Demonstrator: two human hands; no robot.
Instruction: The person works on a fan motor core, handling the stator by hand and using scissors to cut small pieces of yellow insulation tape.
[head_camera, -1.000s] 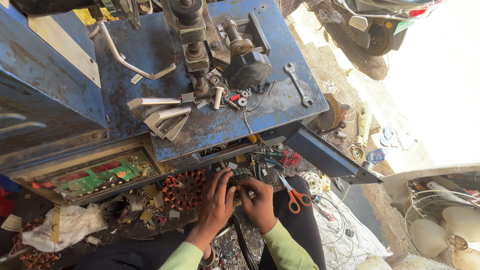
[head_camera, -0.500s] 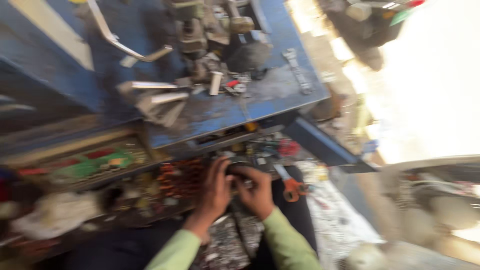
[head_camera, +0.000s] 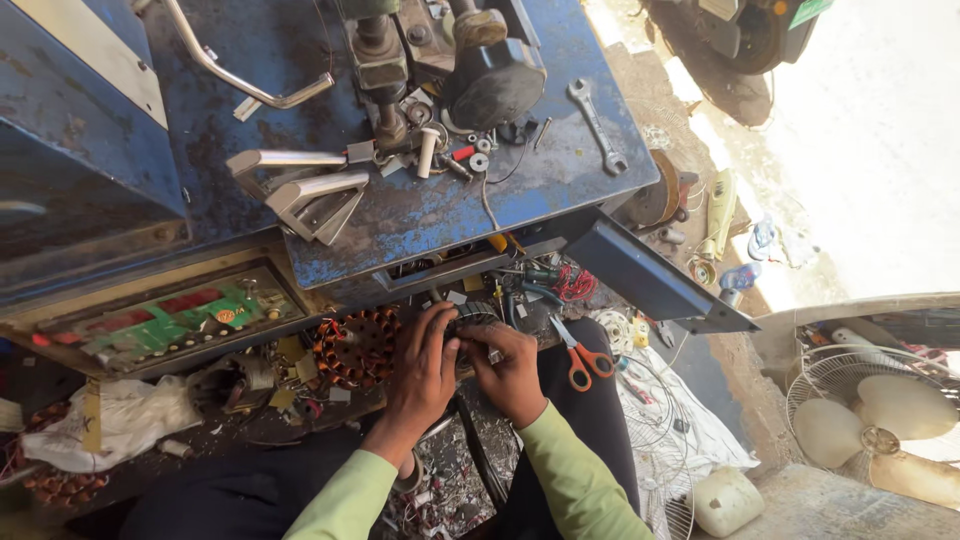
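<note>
My left hand (head_camera: 422, 372) and my right hand (head_camera: 514, 372) both grip a dark round ribbed part, likely a motor stator (head_camera: 472, 320), held between them just below the blue workbench's (head_camera: 420, 215) front edge. Fingers of both hands curl over its rim. A copper-wound stator (head_camera: 352, 347) lies just left of my left hand. Orange-handled scissors (head_camera: 580, 362) rest right of my right hand. My sleeves are light green.
The bench top carries a wrench (head_camera: 597, 125), a black motor housing (head_camera: 492, 85), a metal lever (head_camera: 240, 75) and small parts. A green circuit board (head_camera: 170, 322) sits in a tray at left. A white fan (head_camera: 880, 410) stands at right; a white bag (head_camera: 110, 420) lies at lower left.
The camera has moved closer and steadied after a blur. Both hands stay closed around the same round part in about the same place.
</note>
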